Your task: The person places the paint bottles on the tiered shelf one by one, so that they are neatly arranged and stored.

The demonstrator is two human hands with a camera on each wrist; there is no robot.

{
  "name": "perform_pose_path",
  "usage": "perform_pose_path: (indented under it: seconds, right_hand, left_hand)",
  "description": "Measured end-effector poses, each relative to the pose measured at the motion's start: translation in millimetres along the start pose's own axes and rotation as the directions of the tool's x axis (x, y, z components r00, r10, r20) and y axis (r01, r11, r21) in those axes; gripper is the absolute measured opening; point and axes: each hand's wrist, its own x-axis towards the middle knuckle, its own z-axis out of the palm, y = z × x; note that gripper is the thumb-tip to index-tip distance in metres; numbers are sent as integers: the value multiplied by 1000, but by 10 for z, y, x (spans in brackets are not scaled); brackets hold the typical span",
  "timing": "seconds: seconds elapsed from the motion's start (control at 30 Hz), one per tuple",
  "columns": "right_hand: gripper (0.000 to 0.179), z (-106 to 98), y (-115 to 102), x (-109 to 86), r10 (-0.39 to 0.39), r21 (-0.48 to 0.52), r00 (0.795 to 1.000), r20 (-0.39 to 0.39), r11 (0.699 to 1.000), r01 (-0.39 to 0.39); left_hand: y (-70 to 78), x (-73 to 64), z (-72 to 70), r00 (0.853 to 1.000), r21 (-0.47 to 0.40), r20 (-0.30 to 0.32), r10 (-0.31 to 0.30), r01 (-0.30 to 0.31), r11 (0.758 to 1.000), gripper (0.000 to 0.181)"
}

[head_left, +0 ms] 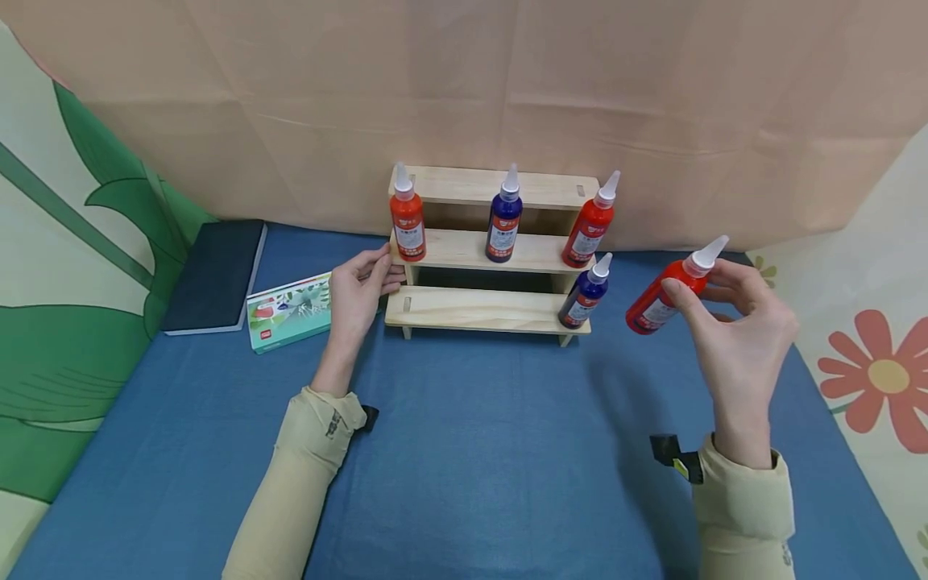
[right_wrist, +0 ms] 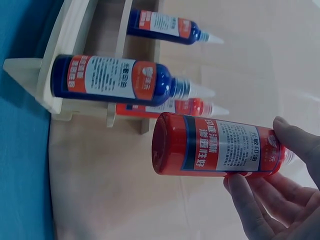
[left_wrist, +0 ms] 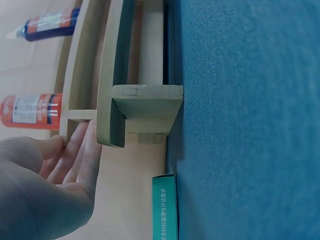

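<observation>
My right hand (head_left: 750, 334) holds a red squeeze bottle (right_wrist: 215, 147) with a white pointed nozzle, thumb and fingers around its upper part. The bottle is tilted in the air to the right of a three-tier wooden rack (head_left: 478, 304). At the rack's left end my left hand (head_left: 354, 294) grips the middle tier, thumb by the board's edge and fingers beneath it. A red bottle (head_left: 409, 229), a blue bottle (head_left: 503, 225) and another red bottle (head_left: 586, 234) stand along that middle tier. A blue bottle (right_wrist: 110, 77) is at the right end of the lowest tier.
Left of the rack, a green-and-white box (head_left: 290, 314) with printed pictures lies on the blue tablecloth (head_left: 493, 451). Beside it is a dark blue book (head_left: 213, 274). Behind the rack hangs a beige cloth (head_left: 464, 97).
</observation>
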Motion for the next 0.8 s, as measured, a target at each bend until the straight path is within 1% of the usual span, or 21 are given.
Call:
perform_pose_path:
  seconds: [0.13, 0.37, 0.5, 0.67, 0.8]
  right_hand:
    - [43, 12, -51, -26, 0, 2, 1000, 10, 1000, 0]
    - [45, 79, -135, -88, -9, -13, 999, 53, 1000, 9]
    - [45, 134, -165, -119, -29, -15, 996, 80, 999, 30]
    - [44, 213, -187, -172, -75, 0, 991, 114, 997, 76]
    - [45, 292, -202, -213, -93, 18, 987, 134, 996, 92]
  left_hand:
    - [-5, 5, 5, 1000, -3, 0, 4, -4, 1000, 32]
    - [-14, 2, -9, 1000, 0, -3, -4, 4, 1000, 32]
    - [-8, -4, -10, 1000, -6, -4, -3, 3, 1000, 32]
    - [-2, -16, 5, 1000, -7, -1, -9, 9, 1000, 32]
    - [-1, -8, 0, 1000, -7, 2, -5, 5, 1000, 32]
